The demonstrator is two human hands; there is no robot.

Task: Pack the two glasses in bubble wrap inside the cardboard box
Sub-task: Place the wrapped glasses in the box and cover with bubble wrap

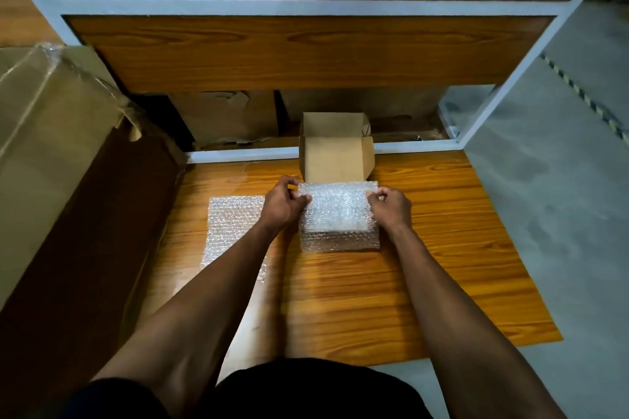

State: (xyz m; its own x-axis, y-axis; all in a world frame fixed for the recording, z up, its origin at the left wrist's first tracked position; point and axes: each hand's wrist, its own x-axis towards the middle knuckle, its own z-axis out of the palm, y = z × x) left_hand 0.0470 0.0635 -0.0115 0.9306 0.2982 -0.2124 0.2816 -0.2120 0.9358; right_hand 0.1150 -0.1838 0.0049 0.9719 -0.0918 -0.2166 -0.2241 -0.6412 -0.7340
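Wrapping is the step in hand: left hand point(286, 202) and right hand point(391, 204) each pinch a far corner of the bubble wrap sheet point(338, 216), folding it over what is likely a glass; none shows clearly. Next comes rolling it snug. Open cardboard box point(335, 156) stands just beyond the fingertips; a spare sheet point(233, 224) lies left of the left hand.

Wooden board point(442, 265), white-framed shelving point(306, 7), grey floor point(561, 197)

No text, label or number can be read anywhere.
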